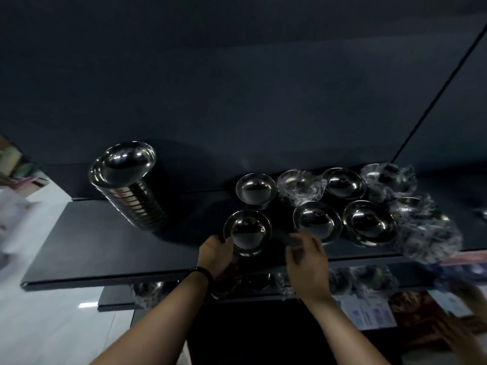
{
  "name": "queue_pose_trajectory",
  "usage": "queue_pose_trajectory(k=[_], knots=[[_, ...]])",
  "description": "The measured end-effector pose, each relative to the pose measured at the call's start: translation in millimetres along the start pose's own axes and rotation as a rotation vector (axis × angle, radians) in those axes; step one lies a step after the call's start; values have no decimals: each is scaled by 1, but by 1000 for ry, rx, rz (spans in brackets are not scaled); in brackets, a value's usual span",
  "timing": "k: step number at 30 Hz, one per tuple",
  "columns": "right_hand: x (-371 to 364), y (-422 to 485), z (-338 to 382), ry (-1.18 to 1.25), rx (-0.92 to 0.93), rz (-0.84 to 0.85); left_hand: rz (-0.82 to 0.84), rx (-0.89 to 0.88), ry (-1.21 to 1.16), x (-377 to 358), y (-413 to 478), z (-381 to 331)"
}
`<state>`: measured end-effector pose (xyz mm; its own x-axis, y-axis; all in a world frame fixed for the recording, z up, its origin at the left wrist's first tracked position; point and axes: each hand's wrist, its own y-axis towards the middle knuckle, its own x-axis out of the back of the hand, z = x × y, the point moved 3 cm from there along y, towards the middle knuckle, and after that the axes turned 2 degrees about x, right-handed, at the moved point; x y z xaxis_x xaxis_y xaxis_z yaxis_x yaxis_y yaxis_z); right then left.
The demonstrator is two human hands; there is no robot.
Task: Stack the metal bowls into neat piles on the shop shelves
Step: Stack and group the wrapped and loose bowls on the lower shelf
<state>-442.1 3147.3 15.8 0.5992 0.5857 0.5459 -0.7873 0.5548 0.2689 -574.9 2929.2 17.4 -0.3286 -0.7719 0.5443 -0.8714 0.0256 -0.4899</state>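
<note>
A tall pile of metal bowls (131, 191) leans on the left of the dark shelf (92, 248). My left hand (214, 255) grips a short stack of bowls (247, 231) at the shelf's front. My right hand (307, 262) hovers just right of it, fingers apart and blurred, holding nothing. Loose bowls stand behind and to the right: one at the back (256, 191), one in the middle (317, 222), another further right (369, 226). Plastic-wrapped bowls (300, 187) lie among them.
More wrapped bowls (424, 233) crowd the shelf's right end. A lower shelf (158, 299) holds further bowls. Printed boxes (411, 309) sit at lower right, where another person's hand (471, 293) shows. A pale floor (39, 325) lies to the left.
</note>
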Motion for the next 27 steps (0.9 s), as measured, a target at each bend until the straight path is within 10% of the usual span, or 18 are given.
queue_pose_trajectory(k=[11, 27], knots=[[20, 23, -48, -387, 32, 54, 29, 10, -175, 0, -9, 8], [-12, 10, 58, -18, 239, 37, 105, 56, -299, 7, -14, 8]])
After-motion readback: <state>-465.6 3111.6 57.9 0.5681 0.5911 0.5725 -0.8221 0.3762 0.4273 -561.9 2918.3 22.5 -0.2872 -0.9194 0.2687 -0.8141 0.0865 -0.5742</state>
